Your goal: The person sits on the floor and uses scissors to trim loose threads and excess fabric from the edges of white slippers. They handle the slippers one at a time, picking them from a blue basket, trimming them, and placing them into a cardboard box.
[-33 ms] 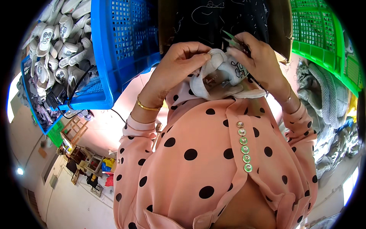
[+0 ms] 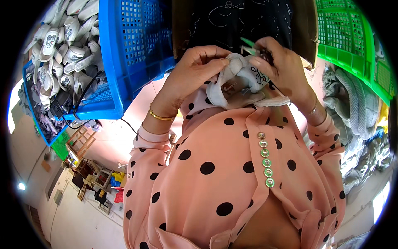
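Note:
A white shoe upper point(image 2: 227, 92) with a dark line print on its side lies in front of me at my lap. My left hand point(image 2: 203, 66) is closed on its rounded end, thumb and fingers pinching the fabric. My right hand point(image 2: 282, 66) grips small green thread snips point(image 2: 248, 42), fingers curled round the handle. The snips' tips point left, above the upper, with two points showing apart. The thumb of that hand is by the printed side; whether it presses on the upper, I cannot tell.
At the left a blue crate point(image 2: 112, 62) stands near a heap of similar white shoe uppers point(image 2: 68, 54). A green crate point(image 2: 344, 45) is at the far right, with grey fabric pieces point(image 2: 352, 99) below it. Loose threads lie on the dark cloth point(image 2: 240, 20) over my lap.
My right hand has turned slightly, and the snips' tips have shifted a little left and down, now showing apart. My left hand and the shoe upper have hardly moved.

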A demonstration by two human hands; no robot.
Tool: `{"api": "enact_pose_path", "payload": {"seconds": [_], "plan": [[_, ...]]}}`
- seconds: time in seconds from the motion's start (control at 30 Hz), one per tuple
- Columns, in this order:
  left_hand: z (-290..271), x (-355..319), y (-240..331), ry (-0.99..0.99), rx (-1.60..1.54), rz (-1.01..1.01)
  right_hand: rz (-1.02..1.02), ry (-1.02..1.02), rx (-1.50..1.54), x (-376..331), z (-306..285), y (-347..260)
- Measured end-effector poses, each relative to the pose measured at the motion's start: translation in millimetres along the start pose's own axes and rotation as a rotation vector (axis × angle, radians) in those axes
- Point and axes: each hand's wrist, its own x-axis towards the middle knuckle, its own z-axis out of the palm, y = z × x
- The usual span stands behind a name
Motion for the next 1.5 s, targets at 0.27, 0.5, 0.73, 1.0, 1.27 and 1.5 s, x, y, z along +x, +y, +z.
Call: {"api": "enact_pose_path", "payload": {"seconds": [0.27,0.5,0.73,1.0,1.27,1.5], "plan": [[-1,0,1,-0.006,-0.104,-0.048,-0.044,0.06,-0.427,-22,7,-9],[-1,1,-4,-0.011,-0.146,-0.04,-0.046,0.097,-0.471,-19,6,-17],[1,-1,-4,0.004,-0.168,-0.051,-0.086,0.09,-0.537,-16,2,-23],[2,-1,-7,0.004,-0.161,-0.037,-0.075,0.084,-0.576,-19,1,-27],[2,-2,-5,-0.009,-0.199,-0.046,-0.067,0.115,-0.523,-19,8,-21],[5,-3,-6,-0.016,-0.188,-0.09,0.104,0.101,-0.076,-17,15,-13]]}}
